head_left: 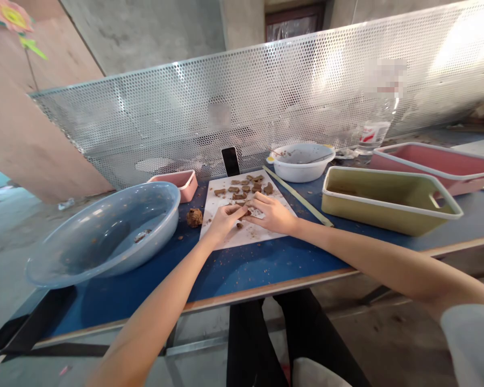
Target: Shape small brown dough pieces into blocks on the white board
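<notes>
My left hand [226,220] and my right hand [275,213] meet over a white board [228,244]. Both sets of fingers are closed around a small brown clay-like piece [248,212], mostly hidden by them. Just beyond the fingertips, several short brown pieces [239,196] lie on the board, some pinched in at the middle. A small dark bit [239,226] rests below my hands, with crumbs scattered around it. To the left of the board sits a rough brown lump [194,217] on the blue table [262,272].
At the left stands a large blue basin [105,263], with a small pink bin [189,186] behind it. A phone [230,161] leans upright beyond the board. Rightward are a pale strip [300,198], a white bowl [302,171], a green bin [383,209], a pink bin [439,161] and a bottle [376,131].
</notes>
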`<action>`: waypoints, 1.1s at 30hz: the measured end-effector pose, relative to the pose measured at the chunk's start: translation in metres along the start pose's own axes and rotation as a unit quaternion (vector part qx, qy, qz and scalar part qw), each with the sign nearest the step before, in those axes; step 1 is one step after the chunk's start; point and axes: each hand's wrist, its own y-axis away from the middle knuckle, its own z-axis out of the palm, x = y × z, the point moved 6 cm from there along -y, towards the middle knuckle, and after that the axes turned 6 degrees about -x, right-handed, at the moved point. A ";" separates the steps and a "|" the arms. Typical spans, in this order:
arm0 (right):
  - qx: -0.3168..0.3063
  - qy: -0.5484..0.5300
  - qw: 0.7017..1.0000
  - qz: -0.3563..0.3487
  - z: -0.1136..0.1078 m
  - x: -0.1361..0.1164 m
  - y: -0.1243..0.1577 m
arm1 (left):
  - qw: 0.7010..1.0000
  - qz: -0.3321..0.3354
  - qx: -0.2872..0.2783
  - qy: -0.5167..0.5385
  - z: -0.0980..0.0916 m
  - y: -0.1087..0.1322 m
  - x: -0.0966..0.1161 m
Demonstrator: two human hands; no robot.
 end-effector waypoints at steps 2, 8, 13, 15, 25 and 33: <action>0.000 0.003 1.000 -0.002 0.000 -0.002 0.000 | 1.000 0.000 -0.001 -0.004 0.000 0.000 0.002; 0.026 0.020 0.999 -0.012 -0.002 -0.004 0.002 | 1.000 0.007 0.002 -0.018 0.001 0.002 0.007; 0.029 0.008 1.000 -0.009 -0.003 -0.003 0.002 | 1.000 0.008 0.011 -0.013 0.000 0.001 0.006; 0.026 0.003 1.000 -0.005 -0.003 -0.003 0.002 | 1.000 0.009 0.011 -0.014 0.000 0.001 0.005; 0.023 -0.006 1.000 0.002 -0.002 0.002 0.002 | 1.000 0.020 -0.003 -0.008 0.004 0.000 0.009; 0.025 -0.007 1.000 0.000 -0.003 -0.001 0.002 | 1.000 0.029 0.009 -0.007 0.000 -0.001 0.006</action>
